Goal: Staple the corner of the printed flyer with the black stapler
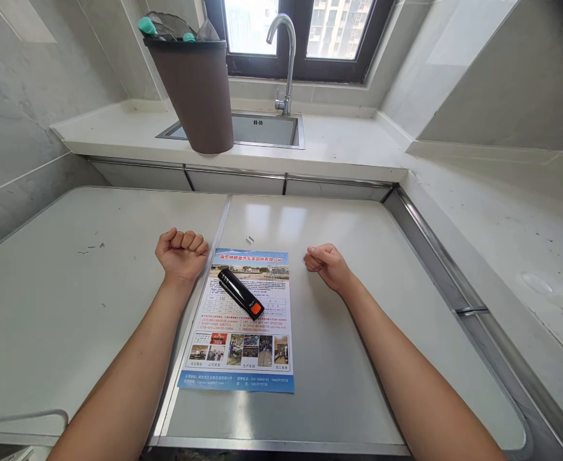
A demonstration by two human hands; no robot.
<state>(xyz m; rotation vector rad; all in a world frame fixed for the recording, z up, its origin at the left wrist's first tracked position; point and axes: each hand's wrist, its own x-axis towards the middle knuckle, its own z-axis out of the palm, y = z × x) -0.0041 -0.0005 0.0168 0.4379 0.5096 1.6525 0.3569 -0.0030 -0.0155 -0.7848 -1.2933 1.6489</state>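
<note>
A printed colour flyer lies flat on the grey table in front of me. On its upper half rests a black stapler with an orange end, lying diagonally. My left hand is a closed fist resting on the table just left of the flyer's top corner. My right hand is also closed in a fist, on the table a little right of the flyer. Neither hand holds anything or touches the stapler. Two small loose staples lie just beyond the flyer's top edge.
Beyond the table runs a white counter with a steel sink and a tall faucet under a window. A brown bin with bottles inside stands at the sink's left. A white counter lines the right side.
</note>
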